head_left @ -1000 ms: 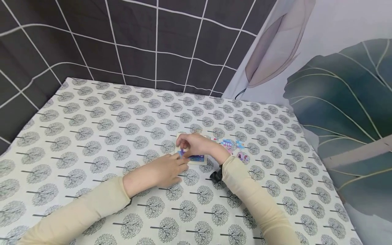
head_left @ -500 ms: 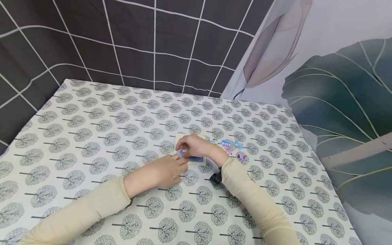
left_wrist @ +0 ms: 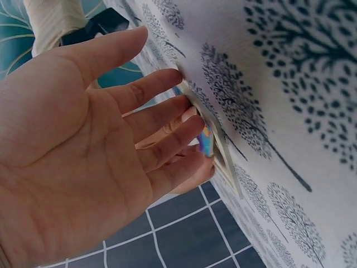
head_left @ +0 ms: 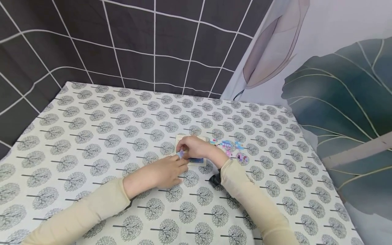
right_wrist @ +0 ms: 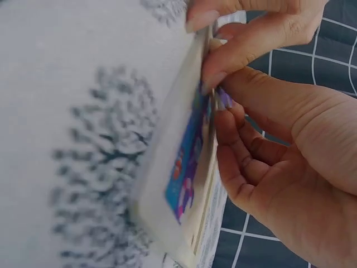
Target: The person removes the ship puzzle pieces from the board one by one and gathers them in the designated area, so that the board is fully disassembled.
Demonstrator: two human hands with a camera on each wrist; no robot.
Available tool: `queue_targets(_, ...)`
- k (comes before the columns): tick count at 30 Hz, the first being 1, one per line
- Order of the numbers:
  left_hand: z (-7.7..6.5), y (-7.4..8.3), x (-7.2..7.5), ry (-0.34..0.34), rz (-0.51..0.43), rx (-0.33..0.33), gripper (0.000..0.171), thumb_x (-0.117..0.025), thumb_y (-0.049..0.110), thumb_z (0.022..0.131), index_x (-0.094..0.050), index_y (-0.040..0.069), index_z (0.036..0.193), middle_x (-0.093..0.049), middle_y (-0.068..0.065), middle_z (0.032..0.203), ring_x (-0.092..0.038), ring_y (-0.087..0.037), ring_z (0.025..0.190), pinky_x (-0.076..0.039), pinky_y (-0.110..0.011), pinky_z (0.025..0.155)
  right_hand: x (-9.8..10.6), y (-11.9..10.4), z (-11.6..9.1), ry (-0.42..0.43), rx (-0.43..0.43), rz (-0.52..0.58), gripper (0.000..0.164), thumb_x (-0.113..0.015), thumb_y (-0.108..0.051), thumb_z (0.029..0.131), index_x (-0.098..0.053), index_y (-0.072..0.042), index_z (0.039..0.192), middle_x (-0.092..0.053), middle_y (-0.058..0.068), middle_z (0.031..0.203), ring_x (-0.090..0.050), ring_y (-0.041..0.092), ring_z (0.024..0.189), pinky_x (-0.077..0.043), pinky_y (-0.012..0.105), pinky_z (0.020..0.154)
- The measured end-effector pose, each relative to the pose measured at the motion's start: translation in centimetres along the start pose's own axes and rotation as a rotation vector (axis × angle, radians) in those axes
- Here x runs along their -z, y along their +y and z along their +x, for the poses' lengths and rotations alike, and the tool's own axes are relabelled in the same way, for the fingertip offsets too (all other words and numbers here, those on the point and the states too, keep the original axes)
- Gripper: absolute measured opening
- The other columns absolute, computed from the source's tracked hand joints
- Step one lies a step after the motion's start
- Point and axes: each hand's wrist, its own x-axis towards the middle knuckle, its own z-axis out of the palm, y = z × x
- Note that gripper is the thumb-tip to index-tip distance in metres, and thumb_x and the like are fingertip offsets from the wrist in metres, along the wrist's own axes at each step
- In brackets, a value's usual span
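Observation:
A small cream-rimmed puzzle board lies on the tablecloth under both hands, with blue and purple picture pieces set in part of it. My right hand pinches a small purple puzzle piece between thumb and fingertips, at the board's left side. In the right wrist view this piece is mostly covered by fingers. My left hand lies palm down with its fingers extended, fingertips at the board's near left edge. The left wrist view shows that palm and the board's rim beyond the fingertips.
Several loose pink, blue and purple puzzle pieces lie to the right of the board, near the right forearm. A white tablecloth printed with trees covers the table. A dark gridded curtain hangs behind it.
Both hands stay almost in place. The purple piece at the right fingertips has turned slightly and shifted a little towards the left fingertips.

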Motion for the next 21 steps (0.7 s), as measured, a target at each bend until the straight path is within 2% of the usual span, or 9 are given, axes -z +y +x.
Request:
queue_targets(4, -0.3, -0.1, -0.2, 0.003, 0.000, -0.011, 0.056, -0.056, 0.034, 0.091, -0.044, 0.004, 0.137, -0.036, -0.008, 0.148, -0.029, -0.027, 0.137, -0.024, -0.041, 0.115, -0.6, -0.3, -0.8, 0.102, 0.063, -0.022, 0.022, -0.074, -0.006, 0.075, -0.067, -0.009, 0.096, -0.062, 0.000, 0.087, -0.056, 0.011, 0.080, -0.049, 0.018, 0.074)
queue_targets(8, -0.4, -0.3, -0.5, 0.008, 0.000, -0.009, 0.056, -0.055, 0.034, 0.092, -0.042, 0.006, 0.139, -0.034, -0.007, 0.149, -0.028, -0.027, 0.138, -0.024, -0.041, 0.115, -1.0, -0.5, -1.5, 0.176, 0.079, -0.016, 0.023, -0.073, -0.003, 0.075, -0.067, -0.010, 0.096, -0.061, -0.001, 0.087, -0.055, 0.010, 0.079, -0.050, 0.018, 0.074)
queue_targets(13, -0.3, -0.3, -0.5, 0.012, -0.009, -0.013, 0.056, -0.055, 0.034, 0.092, -0.043, 0.006, 0.139, -0.037, -0.007, 0.147, -0.030, -0.027, 0.137, -0.025, -0.040, 0.115, -1.2, -0.2, -2.0, 0.194, 0.097, 0.007, 0.024, -0.072, -0.003, 0.077, -0.066, -0.014, 0.098, -0.062, -0.003, 0.083, -0.054, 0.008, 0.075, -0.049, 0.016, 0.070)
queue_targets(17, -0.3, -0.3, -0.5, 0.016, -0.036, -0.004, 0.054, -0.054, 0.033, 0.093, -0.044, 0.005, 0.138, -0.039, -0.008, 0.146, -0.030, -0.027, 0.137, -0.021, -0.039, 0.116, -0.8, 0.0, -2.1, 0.185, 0.151, 0.056, 0.020, -0.069, -0.004, 0.080, -0.066, -0.011, 0.099, -0.065, -0.001, 0.083, -0.058, 0.008, 0.074, -0.050, 0.015, 0.070)
queue_targets(21, -0.2, -0.3, -0.4, 0.021, -0.064, 0.006, 0.052, -0.055, 0.032, 0.093, -0.046, 0.006, 0.137, -0.037, -0.008, 0.147, -0.030, -0.026, 0.137, -0.021, -0.038, 0.116, -0.2, 0.3, -2.2, 0.204, 0.150, 0.101, 0.017, -0.068, -0.006, 0.083, -0.066, -0.010, 0.099, -0.063, -0.002, 0.080, -0.059, 0.008, 0.072, -0.051, 0.016, 0.067)
